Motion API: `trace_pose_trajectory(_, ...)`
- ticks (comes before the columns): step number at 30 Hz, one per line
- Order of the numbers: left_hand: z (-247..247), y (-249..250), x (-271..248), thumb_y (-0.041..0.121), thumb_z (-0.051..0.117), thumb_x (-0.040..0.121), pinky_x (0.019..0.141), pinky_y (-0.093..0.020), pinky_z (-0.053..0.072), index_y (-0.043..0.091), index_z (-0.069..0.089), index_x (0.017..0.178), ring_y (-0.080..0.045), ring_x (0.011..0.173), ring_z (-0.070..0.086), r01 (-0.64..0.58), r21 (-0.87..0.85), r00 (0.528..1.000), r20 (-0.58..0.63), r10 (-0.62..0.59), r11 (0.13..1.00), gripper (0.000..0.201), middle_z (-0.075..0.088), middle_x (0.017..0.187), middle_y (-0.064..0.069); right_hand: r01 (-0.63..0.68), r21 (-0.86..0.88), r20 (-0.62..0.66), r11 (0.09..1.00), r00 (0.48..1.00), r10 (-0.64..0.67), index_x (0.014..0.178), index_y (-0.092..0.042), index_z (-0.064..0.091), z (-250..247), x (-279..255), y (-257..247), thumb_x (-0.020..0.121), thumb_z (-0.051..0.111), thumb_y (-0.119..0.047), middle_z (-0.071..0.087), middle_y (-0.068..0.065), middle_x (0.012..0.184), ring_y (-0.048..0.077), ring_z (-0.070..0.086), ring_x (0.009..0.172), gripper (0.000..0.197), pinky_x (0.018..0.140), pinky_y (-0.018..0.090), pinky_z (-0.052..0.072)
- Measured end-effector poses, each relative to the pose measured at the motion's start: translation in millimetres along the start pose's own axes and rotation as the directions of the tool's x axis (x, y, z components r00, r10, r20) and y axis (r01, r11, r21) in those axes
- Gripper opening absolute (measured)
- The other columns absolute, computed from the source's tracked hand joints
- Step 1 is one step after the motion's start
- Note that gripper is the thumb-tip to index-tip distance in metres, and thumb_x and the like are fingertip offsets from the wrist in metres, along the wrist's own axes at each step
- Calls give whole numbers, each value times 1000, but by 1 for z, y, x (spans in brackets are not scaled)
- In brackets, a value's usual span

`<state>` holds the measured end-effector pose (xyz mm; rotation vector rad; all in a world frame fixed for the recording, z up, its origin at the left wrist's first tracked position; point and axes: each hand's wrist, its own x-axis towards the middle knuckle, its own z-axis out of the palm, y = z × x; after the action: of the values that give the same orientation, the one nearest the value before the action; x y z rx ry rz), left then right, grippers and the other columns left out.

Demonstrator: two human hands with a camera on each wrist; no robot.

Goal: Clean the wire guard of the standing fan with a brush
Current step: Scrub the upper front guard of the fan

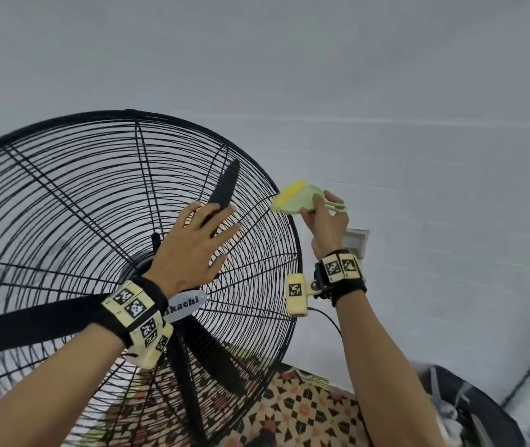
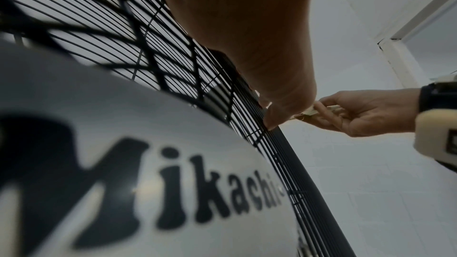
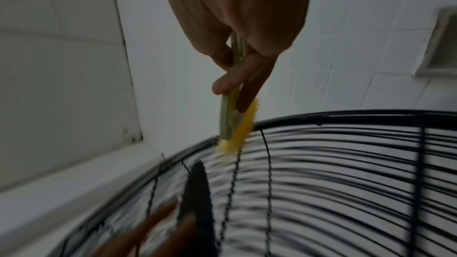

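Wire guard (image 1: 73, 195): we see the black cage of the standing fan tilted toward us, filling the space under and beyond the left hand, with its outer rim running just below the right hand.
Left hand (image 1: 192, 246): we have it laid flat on the front of the guard, fingers straight and spread, gripping nothing; the fingertips (image 1: 196, 205) point up and away over the wires.
Right hand (image 1: 325, 221): it sits to the right of the left hand, just outside the rim, with fingers and thumb curled around the pale green body of the brush.
Brush (image 1: 295, 196): we hold it slanted, its yellow bristles (image 3: 241, 134) at the far end from the palm, and in the right wrist view they meet the wires right at the rim (the touch looks light, and that view is blurred).
Fan blades (image 1: 225, 185): dark blades sit behind the wires, one of them passing directly beneath the left fingertips.
Badge (image 2: 153, 163): a pale oval plate lettered "Mikachi" lies on the guard close under the left wrist.
Wrist bands (image 1: 341, 269): we wear black straps with cream blocks carrying printed square markers on both wrists.
Wall (image 1: 418, 91): pale tiles rise beyond both hands, with a small recessed box (image 1: 357, 241) just behind the right wrist.
Floor (image 1: 302, 411): patterned tiles show below the right forearm.
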<state>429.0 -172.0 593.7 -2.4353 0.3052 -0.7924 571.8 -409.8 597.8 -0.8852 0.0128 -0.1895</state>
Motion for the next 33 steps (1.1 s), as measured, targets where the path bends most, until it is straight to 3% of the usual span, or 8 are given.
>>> trace_pose_trajectory(6,2,-5,0,52,46,99,127,-58,14,32,46,156,-35,151,30,-8,-20,1000,-4,7,1000,61,31,168,-6,0,-167,111,986,994,18,112,-8,72,-14,-15,11,93,67,-2,69,12,109,10,71,70,21,64,24,59)
trace_pose_trajectory(9,-3,-1,0,46,49,97,125,-62,16,29,47,156,-36,151,31,31,-45,998,-51,-34,998,60,33,167,-8,46,-42,40,998,998,-44,123,-11,69,-13,-16,5,95,68,-6,68,8,113,13,74,80,28,70,26,60)
trace_pose_trajectory(12,-14,-1,-7,44,54,98,125,-67,5,24,43,157,-37,156,22,267,-79,955,-113,-274,961,63,27,169,-12,79,-72,39,994,996,-77,129,-10,66,-9,-30,14,94,71,-6,69,6,115,18,74,90,36,71,28,62)
trace_pose_trajectory(15,-19,-9,-18,58,34,100,124,-69,-5,26,32,163,-35,160,10,412,-18,907,-91,-412,911,70,15,173,-11,95,-176,151,980,986,-68,125,-12,68,-18,-47,27,90,75,-4,71,1,106,14,76,81,36,70,31,63)
trace_pose_trajectory(22,-25,-25,-4,61,44,94,121,-68,17,22,54,144,-41,144,34,416,-27,905,-83,-416,909,64,42,155,-15,88,-54,55,995,995,-85,136,-14,65,-12,-38,24,91,75,-6,72,7,117,26,75,99,47,73,31,63)
trace_pose_trajectory(26,-22,-24,-2,58,53,93,121,-67,16,24,56,140,-40,144,34,441,-39,891,-103,-443,896,58,43,154,-14,75,-138,204,988,978,-46,142,-14,60,-20,-68,47,93,73,-7,66,-13,122,14,74,101,51,77,45,65)
trace_pose_trajectory(29,-21,-22,0,55,62,90,122,-64,15,22,60,135,-39,142,37,450,-38,882,-138,-451,892,56,46,151,-11,67,-146,261,987,965,-27,142,-13,61,-27,-73,44,94,72,-7,68,-9,120,15,75,97,49,77,40,65)
trace_pose_trajectory(33,-22,-15,3,56,57,86,126,-60,6,20,58,132,-37,143,35,484,-58,862,-141,-487,873,58,45,150,-10,69,17,129,997,989,-71,147,-10,55,-17,-62,31,96,70,-7,63,3,135,19,75,100,53,76,32,64)
